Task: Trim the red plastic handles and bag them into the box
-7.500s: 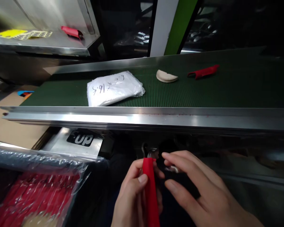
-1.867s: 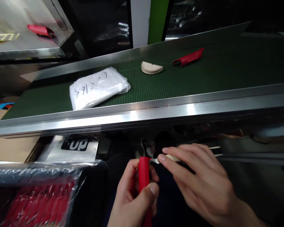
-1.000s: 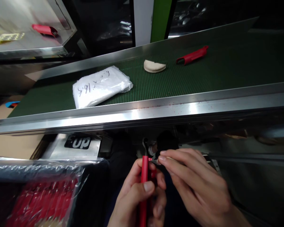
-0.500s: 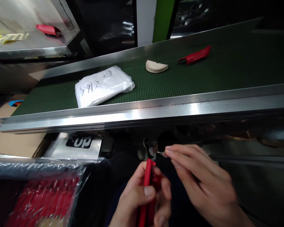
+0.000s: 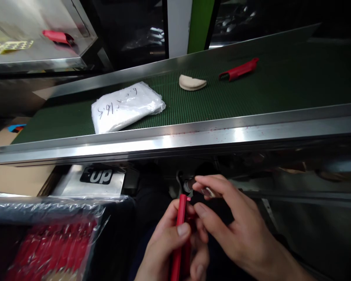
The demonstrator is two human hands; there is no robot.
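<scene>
red piece (image 5: 181, 212) | clasped in left grip (image 5: 163, 246) | top end protruding

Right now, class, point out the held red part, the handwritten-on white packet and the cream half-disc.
Held red part (image 5: 181, 210), head view: face near its far end.
White packet (image 5: 127, 109), head view: middle of its top.
Cream half-disc (image 5: 192, 83), head view: its upper face.
</scene>
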